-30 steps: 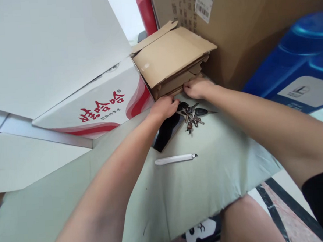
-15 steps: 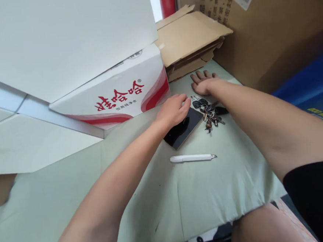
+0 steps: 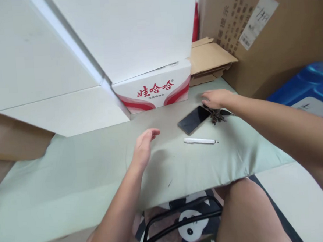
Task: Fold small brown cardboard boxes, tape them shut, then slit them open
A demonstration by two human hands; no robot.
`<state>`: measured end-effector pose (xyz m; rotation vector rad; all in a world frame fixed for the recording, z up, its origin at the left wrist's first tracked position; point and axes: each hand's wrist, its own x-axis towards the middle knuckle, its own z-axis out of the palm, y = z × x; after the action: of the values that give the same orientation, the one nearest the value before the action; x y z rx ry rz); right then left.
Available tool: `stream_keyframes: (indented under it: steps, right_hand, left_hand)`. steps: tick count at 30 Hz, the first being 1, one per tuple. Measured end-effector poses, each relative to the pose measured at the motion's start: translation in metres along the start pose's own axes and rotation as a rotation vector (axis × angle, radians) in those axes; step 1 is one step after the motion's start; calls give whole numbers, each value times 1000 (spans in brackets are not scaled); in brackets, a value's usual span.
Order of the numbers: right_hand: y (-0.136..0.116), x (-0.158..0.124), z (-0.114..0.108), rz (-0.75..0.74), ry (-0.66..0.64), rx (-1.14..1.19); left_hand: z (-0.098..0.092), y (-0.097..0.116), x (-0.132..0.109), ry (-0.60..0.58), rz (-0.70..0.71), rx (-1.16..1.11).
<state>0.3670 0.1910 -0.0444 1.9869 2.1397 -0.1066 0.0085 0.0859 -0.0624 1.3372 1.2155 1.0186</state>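
Note:
My left hand [image 3: 145,144] is raised over the green cloth, left of the phone, its fingers stretched out and nothing in them. Beyond the bunch of keys [image 3: 218,116] is my right hand [image 3: 215,98], fingers extended to the left and close against the upper end of the bunch. Whether it touches the keys I cannot tell. A dark smartphone [image 3: 194,121] lies flat, screen up, just left of the keys. In front of both rests a slim white utility knife [image 3: 200,141], its metal tip pointing right.
A white-and-red carton [image 3: 155,93] stands at the back under white panels [image 3: 133,30]. Flattened cardboard [image 3: 211,60] lies beside a tall brown box [image 3: 284,27]. On the right is a blue container [image 3: 308,85]. Green cloth [image 3: 84,170] covers the table; a black metal frame [image 3: 182,222] sits below.
The view has swung left and back. My left hand has come off the phone, moving left and nearer. My right hand has drawn in to the keys, its fingers less spread.

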Motion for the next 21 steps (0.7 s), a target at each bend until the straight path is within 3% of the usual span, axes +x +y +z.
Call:
stream_keyframes:
  steps: [4,8,15,21]
  right_hand:
    - [-66,-21,-33,-226,70,-92]
    - [-151,-32,-67,-465,84,-176]
    - [-300,-40,-105,-777,74,-295]
    - [-420,-19,-120,-906,51,-305]
  left_hand:
    - [-35,-7,-34,128,-55,-208]
    - [-64,-3,-54,204,-15,-318]
    - [-119,-7,-64,430,-52,-539]
    - [-161,-16,-68,594,-161,-846]
